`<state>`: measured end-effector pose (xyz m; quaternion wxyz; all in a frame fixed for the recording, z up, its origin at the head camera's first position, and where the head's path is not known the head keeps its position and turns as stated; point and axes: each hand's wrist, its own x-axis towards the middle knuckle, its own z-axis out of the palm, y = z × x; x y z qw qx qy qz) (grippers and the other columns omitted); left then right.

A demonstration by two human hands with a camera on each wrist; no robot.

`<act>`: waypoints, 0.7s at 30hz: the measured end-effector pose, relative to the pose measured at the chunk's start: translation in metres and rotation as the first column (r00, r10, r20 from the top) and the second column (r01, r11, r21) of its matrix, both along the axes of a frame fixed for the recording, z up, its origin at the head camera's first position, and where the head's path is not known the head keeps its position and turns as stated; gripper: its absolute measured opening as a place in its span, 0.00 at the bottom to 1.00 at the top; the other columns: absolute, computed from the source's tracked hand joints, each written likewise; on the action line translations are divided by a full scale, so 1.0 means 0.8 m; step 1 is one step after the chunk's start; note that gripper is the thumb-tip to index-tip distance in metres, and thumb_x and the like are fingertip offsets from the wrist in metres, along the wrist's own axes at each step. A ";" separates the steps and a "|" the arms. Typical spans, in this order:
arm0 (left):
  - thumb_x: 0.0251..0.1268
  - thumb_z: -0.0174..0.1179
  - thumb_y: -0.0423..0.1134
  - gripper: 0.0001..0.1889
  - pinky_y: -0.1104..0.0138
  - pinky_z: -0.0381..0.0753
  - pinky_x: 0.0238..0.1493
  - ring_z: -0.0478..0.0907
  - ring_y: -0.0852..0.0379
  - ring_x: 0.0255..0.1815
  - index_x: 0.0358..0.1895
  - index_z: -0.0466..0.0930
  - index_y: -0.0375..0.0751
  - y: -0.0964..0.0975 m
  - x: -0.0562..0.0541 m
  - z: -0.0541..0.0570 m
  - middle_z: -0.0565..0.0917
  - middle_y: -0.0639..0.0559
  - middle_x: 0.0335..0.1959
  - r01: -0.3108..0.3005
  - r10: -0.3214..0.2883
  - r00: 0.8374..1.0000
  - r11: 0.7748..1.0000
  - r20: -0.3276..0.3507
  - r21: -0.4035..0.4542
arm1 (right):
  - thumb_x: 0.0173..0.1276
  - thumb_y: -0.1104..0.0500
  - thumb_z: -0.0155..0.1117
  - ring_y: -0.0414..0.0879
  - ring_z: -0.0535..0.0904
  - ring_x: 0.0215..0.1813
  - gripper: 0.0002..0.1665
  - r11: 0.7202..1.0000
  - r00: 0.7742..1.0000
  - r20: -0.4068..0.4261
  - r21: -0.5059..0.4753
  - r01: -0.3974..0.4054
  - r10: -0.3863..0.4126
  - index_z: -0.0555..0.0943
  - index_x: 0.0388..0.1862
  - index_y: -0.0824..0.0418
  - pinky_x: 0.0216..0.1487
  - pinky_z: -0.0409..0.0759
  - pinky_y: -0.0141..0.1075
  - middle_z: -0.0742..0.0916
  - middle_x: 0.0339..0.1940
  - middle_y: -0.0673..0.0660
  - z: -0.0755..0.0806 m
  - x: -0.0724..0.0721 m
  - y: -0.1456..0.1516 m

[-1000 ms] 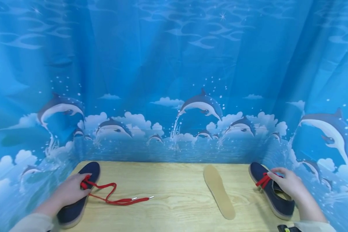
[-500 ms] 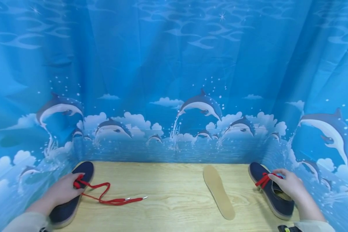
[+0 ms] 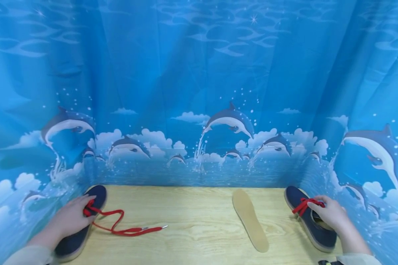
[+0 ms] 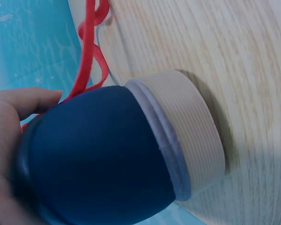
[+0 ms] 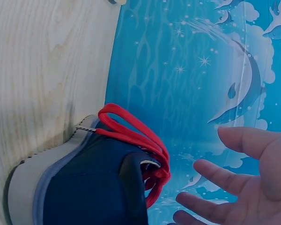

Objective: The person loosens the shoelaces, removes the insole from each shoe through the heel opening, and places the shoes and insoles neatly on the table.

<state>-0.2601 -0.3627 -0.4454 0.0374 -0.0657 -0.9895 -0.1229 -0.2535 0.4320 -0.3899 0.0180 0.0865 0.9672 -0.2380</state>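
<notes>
At the left of the table in the head view, my left hand grips a navy canvas shoe across its lacing, hiding its opening. A long untied red shoelace trails from that shoe onto the wood. In the left wrist view, the shoe's rounded heel and ribbed sole fill the middle. On the far right stands a matching shoe, its red lace tied in a bow. Just over its opening is my right hand; in the right wrist view its fingers are spread and apart from the shoe.
A tan insole lies flat on the wooden table, nearer the right shoe. A blue dolphin-print curtain hangs close behind and along both sides of the table.
My left hand and the left shoe have shifted slightly left, with the loose lace dragging along. My right hand's fingers have lifted a little off the right shoe, which stays in place.
</notes>
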 end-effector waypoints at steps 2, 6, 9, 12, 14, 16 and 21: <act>0.58 0.69 0.52 0.40 0.27 0.66 0.53 0.61 0.16 0.62 0.67 0.70 0.25 0.002 0.002 0.003 0.66 0.17 0.64 -0.015 0.015 1.000 1.000 -0.019 -0.010 | 0.74 0.32 0.50 0.80 0.64 0.61 0.50 1.000 1.000 -0.006 0.002 -0.003 0.003 0.65 0.67 0.78 0.55 0.62 0.71 0.71 0.62 0.83 -0.004 0.000 0.001; 0.59 0.68 0.55 0.41 0.27 0.67 0.52 0.64 0.17 0.61 0.65 0.71 0.24 0.004 0.006 0.007 0.69 0.17 0.62 -0.034 0.032 0.996 0.999 -0.083 -0.028 | 0.75 0.34 0.52 0.80 0.66 0.59 0.49 1.000 0.999 -0.033 0.005 -0.010 0.010 0.65 0.66 0.79 0.56 0.59 0.69 0.73 0.61 0.82 -0.009 -0.001 0.004; 0.60 0.67 0.56 0.40 0.29 0.69 0.52 0.65 0.18 0.59 0.64 0.72 0.24 0.006 0.010 0.011 0.71 0.18 0.60 -0.047 0.043 0.993 0.998 -0.114 -0.032 | 0.75 0.34 0.53 0.79 0.68 0.58 0.48 1.000 0.999 -0.051 0.013 -0.015 0.016 0.66 0.65 0.80 0.55 0.59 0.68 0.74 0.60 0.82 -0.013 -0.002 0.006; 0.61 0.67 0.55 0.38 0.30 0.69 0.53 0.66 0.19 0.59 0.63 0.73 0.25 0.011 0.012 0.015 0.72 0.19 0.60 -0.057 0.051 0.991 0.997 -0.125 -0.044 | 0.75 0.35 0.54 0.78 0.70 0.56 0.47 1.000 0.998 -0.065 0.022 -0.020 0.021 0.66 0.65 0.80 0.53 0.60 0.66 0.75 0.58 0.81 -0.016 -0.003 0.007; 0.61 0.66 0.55 0.38 0.30 0.69 0.54 0.67 0.19 0.59 0.63 0.73 0.25 0.016 0.014 0.017 0.72 0.20 0.60 -0.057 0.051 0.990 0.997 -0.133 -0.048 | 0.74 0.36 0.54 0.77 0.71 0.55 0.47 0.999 0.997 -0.072 0.031 -0.022 0.024 0.66 0.64 0.80 0.52 0.61 0.65 0.76 0.57 0.81 -0.017 -0.002 0.008; 0.61 0.67 0.54 0.36 0.30 0.69 0.54 0.67 0.20 0.59 0.63 0.74 0.27 0.022 0.017 0.020 0.73 0.21 0.60 -0.048 0.041 0.988 0.998 -0.150 -0.044 | 0.74 0.36 0.55 0.77 0.72 0.55 0.47 0.999 0.997 -0.076 0.037 -0.024 0.027 0.66 0.64 0.80 0.52 0.62 0.64 0.76 0.57 0.81 -0.018 -0.002 0.008; 0.61 0.68 0.51 0.34 0.30 0.68 0.55 0.67 0.21 0.60 0.63 0.75 0.29 0.042 0.026 0.026 0.75 0.24 0.60 -0.018 0.014 0.985 1.000 -0.172 -0.019 | 0.73 0.36 0.56 0.78 0.71 0.56 0.48 0.999 0.998 -0.067 0.042 -0.019 0.022 0.65 0.65 0.81 0.51 0.62 0.64 0.76 0.58 0.81 -0.023 -0.002 0.011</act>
